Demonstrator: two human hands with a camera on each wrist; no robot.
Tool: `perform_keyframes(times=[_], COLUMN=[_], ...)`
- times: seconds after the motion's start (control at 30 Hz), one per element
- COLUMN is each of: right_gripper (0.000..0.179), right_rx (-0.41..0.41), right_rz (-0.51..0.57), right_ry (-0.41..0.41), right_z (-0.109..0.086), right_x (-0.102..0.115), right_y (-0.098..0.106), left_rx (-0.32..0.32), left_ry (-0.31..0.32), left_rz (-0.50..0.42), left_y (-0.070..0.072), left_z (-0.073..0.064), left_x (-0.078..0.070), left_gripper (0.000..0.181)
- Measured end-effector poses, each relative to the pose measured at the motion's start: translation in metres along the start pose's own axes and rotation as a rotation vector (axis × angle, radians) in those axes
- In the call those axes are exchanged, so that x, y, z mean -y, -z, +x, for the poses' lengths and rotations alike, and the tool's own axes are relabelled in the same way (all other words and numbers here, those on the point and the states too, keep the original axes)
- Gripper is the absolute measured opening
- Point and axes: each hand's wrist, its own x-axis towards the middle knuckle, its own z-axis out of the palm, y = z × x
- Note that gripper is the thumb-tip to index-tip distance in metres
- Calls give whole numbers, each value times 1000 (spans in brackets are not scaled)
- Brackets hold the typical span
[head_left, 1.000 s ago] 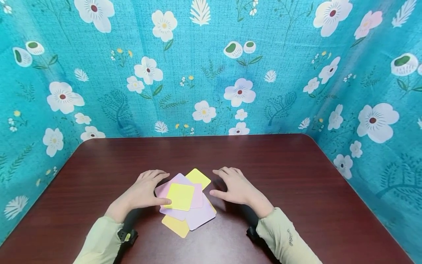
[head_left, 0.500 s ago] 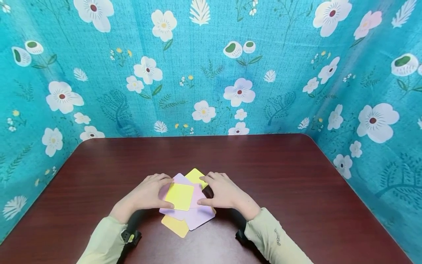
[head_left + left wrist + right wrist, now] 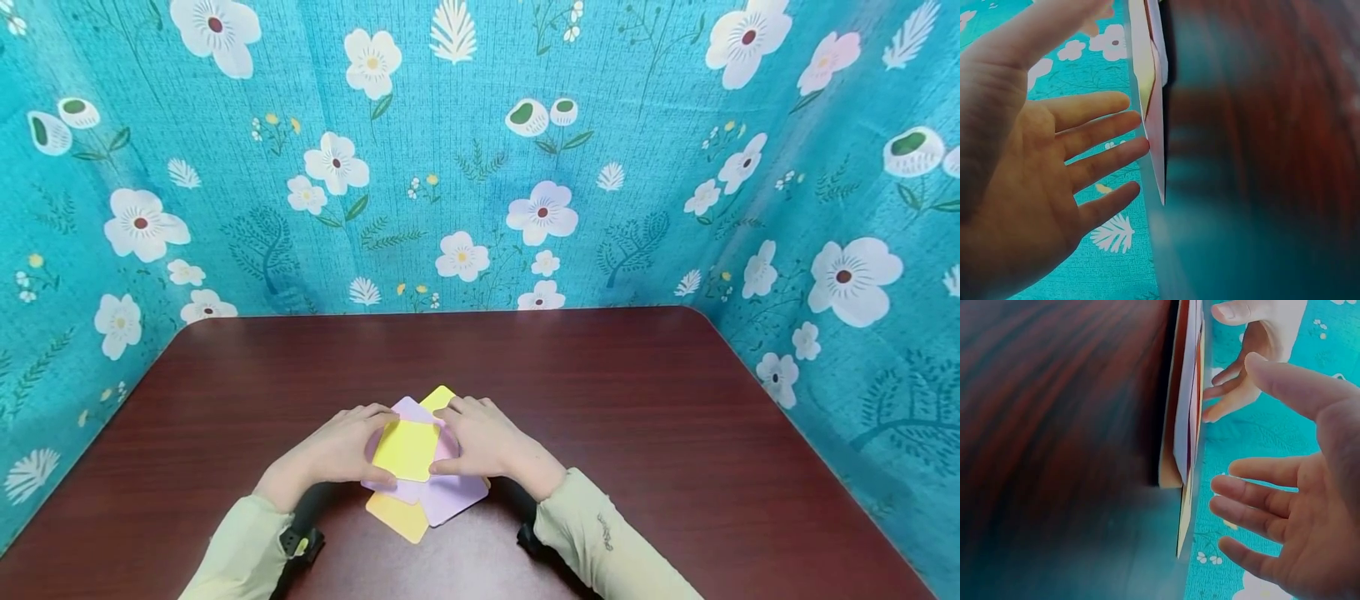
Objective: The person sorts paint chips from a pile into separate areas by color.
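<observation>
A loose heap of square paper cards with rounded corners lies on the table in the head view. On top is a bright yellow card [image 3: 406,451]. Beneath it a lilac card [image 3: 454,500], an orange-yellow card [image 3: 399,517] and another yellow card [image 3: 437,398] stick out. My left hand [image 3: 337,450] is spread at the heap's left side, thumb and fingers near the top card's left edge. In the left wrist view some fingertips [image 3: 1142,145] appear to meet a pink card's edge. My right hand [image 3: 495,446] hovers over the right side, its fingers [image 3: 1254,509] apart from the cards.
The dark reddish-brown table [image 3: 600,375] has rounded far corners. A turquoise floral curtain [image 3: 465,158] hangs behind it and along both sides. Black straps [image 3: 528,542] circle the wrists by the pale green sleeves [image 3: 600,525].
My right hand has moved left from beside the heap to above its right part. My left hand has shifted slightly right and nearer. The cards stay where they were.
</observation>
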Motion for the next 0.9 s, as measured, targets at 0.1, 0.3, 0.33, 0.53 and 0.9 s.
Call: perform_keyframes(times=[0.1, 0.3, 0.33, 0.53, 0.9], right_gripper=[73, 68, 67, 61, 58], right_rx=[-3, 40, 48, 74, 94], right_rz=[-31, -66, -70, -72, -76], right_ry=[15, -3, -5, -1, -4], right_z=[3, 9, 10, 14, 17], right_x=[3, 8, 8, 8, 8], right_y=[0, -3, -3, -4, -6], left_rx=[17, 25, 25, 26, 34], left_ry=[-5, 2, 0, 11, 7], left_rz=[3, 22, 22, 20, 44], left_y=[-1, -4, -4, -2, -5], left_z=[1, 3, 4, 5, 11], left_x=[0, 0, -1, -4, -6], left_gripper=[80, 78, 77, 75, 71])
